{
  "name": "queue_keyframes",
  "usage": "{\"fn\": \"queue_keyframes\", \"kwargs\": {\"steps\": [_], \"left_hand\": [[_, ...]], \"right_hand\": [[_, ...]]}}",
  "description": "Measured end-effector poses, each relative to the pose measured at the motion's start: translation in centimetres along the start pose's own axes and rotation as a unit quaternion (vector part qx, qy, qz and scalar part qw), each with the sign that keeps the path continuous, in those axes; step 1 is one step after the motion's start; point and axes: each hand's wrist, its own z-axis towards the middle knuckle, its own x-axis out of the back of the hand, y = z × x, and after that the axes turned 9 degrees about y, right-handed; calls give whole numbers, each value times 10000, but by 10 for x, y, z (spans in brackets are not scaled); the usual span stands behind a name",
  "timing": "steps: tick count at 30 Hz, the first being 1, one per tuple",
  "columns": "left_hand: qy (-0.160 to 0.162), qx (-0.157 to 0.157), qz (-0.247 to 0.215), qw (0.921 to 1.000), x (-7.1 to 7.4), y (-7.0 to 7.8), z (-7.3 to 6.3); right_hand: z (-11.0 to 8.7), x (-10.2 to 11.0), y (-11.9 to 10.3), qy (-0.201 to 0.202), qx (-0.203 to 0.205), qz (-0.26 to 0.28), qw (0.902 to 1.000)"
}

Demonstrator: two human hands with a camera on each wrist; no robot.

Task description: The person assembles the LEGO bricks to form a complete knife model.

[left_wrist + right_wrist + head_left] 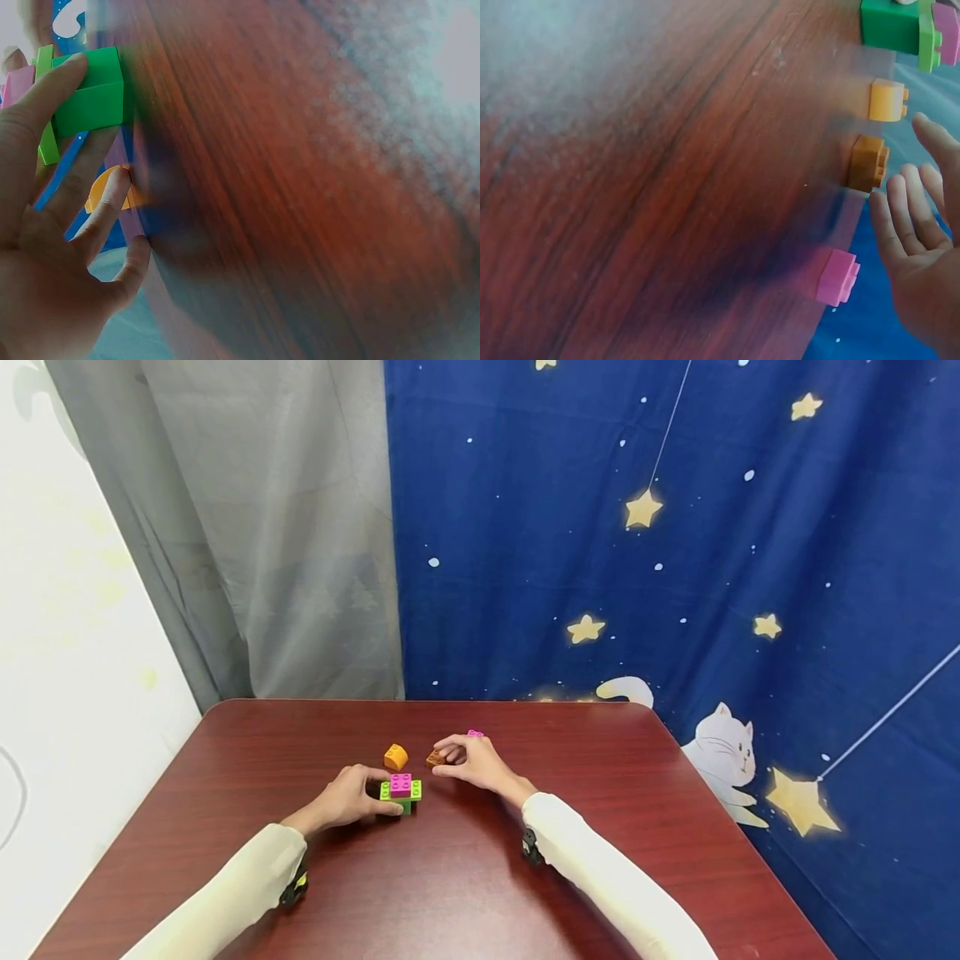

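The left hand point(348, 797) pinches a block stack point(401, 788) on the tabletop point(465, 877), thumb along the near side of its green block point(96, 101), a finger on the far side, and the other fingers spread. A lime plate point(416, 788) sits over the green block, with a magenta block point(401, 783) on top; studs point up. The plate's long axis runs left to right, its ends jutting past the magenta block. The right hand point(477, 766) has its thumb held apart from the fingers, a brown block point(865, 165) just beside the fingertips; contact I cannot tell. Its studs point up. An orange block point(395, 757) lies beyond the stack, and a pink block point(838, 277) beyond the right hand.
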Motion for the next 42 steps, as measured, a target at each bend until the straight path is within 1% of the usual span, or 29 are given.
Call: {"fn": "queue_keyframes", "kwargs": {"steps": [6, 10, 15, 18, 30, 37, 42], "left_hand": [[13, 70, -27, 10000, 0, 2, -1], [3, 144, -44, 9999, 0, 3, -2], [20, 204, 15, 9998, -2, 4, -4], [23, 223, 17, 9997, -3, 4, -4], [16, 261, 6, 9997, -2, 5, -3], [-17, 272, -37, 9996, -2, 5, -2], [-35, 255, -45, 9997, -1, 5, -3]], "right_hand": [[6, -3, 4, 88, -72, -413, 9991], [9, -8, 5, 24, -288, -742, 9968], [10, -14, 5, -159, -665, -722, 9950], [10, -15, 5, -249, -738, -701, 9945], [6, -14, 3, -263, -603, -843, 9943], [2, -9, 0, -270, -552, -783, 9950], [-1, -4, -5, -329, -400, -772, 9957]]}}
